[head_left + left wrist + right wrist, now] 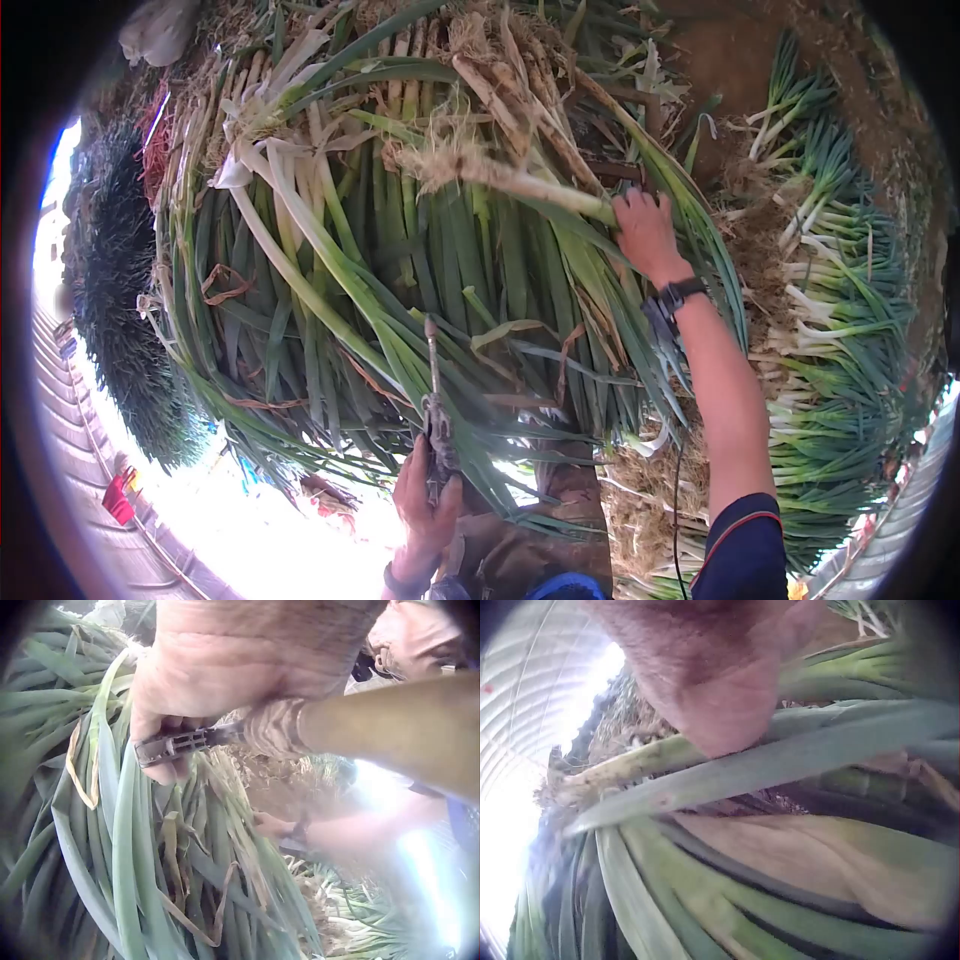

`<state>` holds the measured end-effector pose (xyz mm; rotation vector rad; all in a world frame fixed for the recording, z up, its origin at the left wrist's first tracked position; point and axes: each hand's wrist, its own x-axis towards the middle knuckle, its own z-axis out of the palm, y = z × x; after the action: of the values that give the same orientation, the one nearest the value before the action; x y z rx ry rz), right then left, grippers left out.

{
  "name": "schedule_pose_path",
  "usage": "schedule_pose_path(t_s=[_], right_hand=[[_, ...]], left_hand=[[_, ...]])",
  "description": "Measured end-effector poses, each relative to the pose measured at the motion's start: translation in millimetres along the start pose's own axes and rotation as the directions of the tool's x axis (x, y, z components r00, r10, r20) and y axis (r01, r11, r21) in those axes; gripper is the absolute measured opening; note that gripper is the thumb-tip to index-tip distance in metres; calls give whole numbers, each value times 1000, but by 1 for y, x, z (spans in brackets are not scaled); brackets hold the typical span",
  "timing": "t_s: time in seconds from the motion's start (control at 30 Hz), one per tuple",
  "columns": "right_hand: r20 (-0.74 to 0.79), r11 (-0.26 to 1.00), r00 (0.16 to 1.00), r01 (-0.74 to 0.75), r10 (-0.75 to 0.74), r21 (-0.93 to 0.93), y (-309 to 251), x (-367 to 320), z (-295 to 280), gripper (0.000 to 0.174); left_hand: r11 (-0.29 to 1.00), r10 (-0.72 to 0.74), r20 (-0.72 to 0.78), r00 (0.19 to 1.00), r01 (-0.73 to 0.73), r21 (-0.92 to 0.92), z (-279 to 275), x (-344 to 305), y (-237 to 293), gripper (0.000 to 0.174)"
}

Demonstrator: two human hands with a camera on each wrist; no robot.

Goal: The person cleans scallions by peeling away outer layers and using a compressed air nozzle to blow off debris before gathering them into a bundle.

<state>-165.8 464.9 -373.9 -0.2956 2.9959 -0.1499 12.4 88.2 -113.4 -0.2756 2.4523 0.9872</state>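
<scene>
In the head view my right hand (645, 235) grips a long green onion (535, 188) by its stem, near where white turns green. Its shaggy roots point left over the heap. Close up in the right wrist view, the thumb (731, 720) presses on the pale stem (649, 759), and a broad leaf crosses in front. My left hand (428, 500), at the heap's lower edge, holds an air blow gun (437, 425) with its thin nozzle pointing up and away. In the left wrist view the fingers wrap its handle, and a thick tan tube (390, 727) runs off right.
A big heap of green onions (480, 250) fills the middle. Along the right, a row of whiter onions (830, 300) lies on the soil (710, 60). A dark green pile (115, 290) stands at the left. A thin black cord (677, 510) hangs beside the right arm.
</scene>
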Motion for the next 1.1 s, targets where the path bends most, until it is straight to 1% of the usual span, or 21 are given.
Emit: schedule_pose_path(t_s=[0.03, 0.1, 0.17, 0.3, 0.37, 0.5, 0.53, 0.57, 0.6, 0.63, 0.7, 0.73, 0.77, 0.83, 0.87, 0.9, 0.93, 0.97, 1.0, 1.07, 1.1], right_hand=[[-4, 1000, 1000, 0, 0, 0, -8, -6, -13, 27], [125, 993, 988, 78, -89, 89, -22, -20, -45, 18], [200, 979, 959, 185, -199, 82, -47, -32, -86, 13], [285, 922, 917, 173, -279, 347, -120, -47, -159, 15], [417, 869, 871, 21, -259, 495, -159, -49, -175, 38], [503, 855, 818, -28, -278, 518, -201, -27, -221, 46], [535, 809, 816, -154, -219, 567, -205, -18, -218, 48], [572, 745, 803, -275, -170, 608, -212, -11, -213, 49], [636, 383, 736, -532, -231, 755, -208, -13, -200, 49], [632, 377, 733, -527, -252, 761, -209, -26, -180, 49], [599, -220, 749, -659, -284, 719, -213, -59, -143, 58], [599, -222, 745, -663, -295, 715, -217, -71, -141, 58], [593, -194, 763, -642, -256, 742, -221, -84, -140, 62], [594, -165, 775, -629, -215, 760, -231, -106, -137, 67], [607, -22, 784, -614, -128, 789, -236, -113, -135, 66], [601, 123, 798, -593, -41, 796, -241, -115, -134, 66], [664, 217, 748, -650, 14, 728, -245, -110, -149, 65], [664, 215, 748, -650, 13, 729, -247, -110, -156, 65], [660, 241, 750, -647, 33, 723, -249, -111, -161, 65], [656, 265, 753, -644, 54, 718, -251, -118, -160, 65], [568, 397, 818, -552, 87, 734, -254, -123, -157, 65]], left_hand=[[998, 55, 2, 998, -55, 42, -2, 0, 3, 69], [999, 52, 20, 998, -53, 10, -9, 0, 10, 69], [990, 134, -6, 991, -134, 51, -15, -3, 9, 68], [989, 143, -16, 990, -143, 38, -33, -9, 14, 68], [999, 15, 3, 1000, -15, 31, -48, -14, 21, 68], [997, 70, -90, 994, -71, -9, -62, -28, -6, 67], [998, 37, -90, 995, -40, -37, -68, -30, -7, 66], [998, -2, -92, 996, -4, -62, -76, -32, -8, 65], [998, -23, -99, 995, 17, -59, -79, -32, -3, 67], [998, -14, -113, 994, 6, -65, -82, -34, -3, 67], [996, -16, -102, 995, 7, -90, -86, -37, -6, 67], [993, -61, -62, 996, 55, -102, -90, -39, -5, 66], [996, 47, -73, 996, -52, -69, -90, -39, -5, 66], [994, 92, 11, 996, -91, -63, -87, -47, 2, 66], [993, 68, 53, 996, -62, -105, -78, -56, -4, 66], [985, -64, 133, 989, 84, -149, -74, -63, 6, 70], [992, -4, 148, 989, 23, -126, -66, -68, 5, 70], [994, 56, 166, 984, -39, -104, -59, -72, 4, 71], [996, -25, 241, 970, 44, -75, -59, -71, 15, 70], [989, -48, 251, 967, 81, -122, -52, -73, 21, 68], [978, -72, 261, 963, 119, -169, -50, -74, 23, 67]])
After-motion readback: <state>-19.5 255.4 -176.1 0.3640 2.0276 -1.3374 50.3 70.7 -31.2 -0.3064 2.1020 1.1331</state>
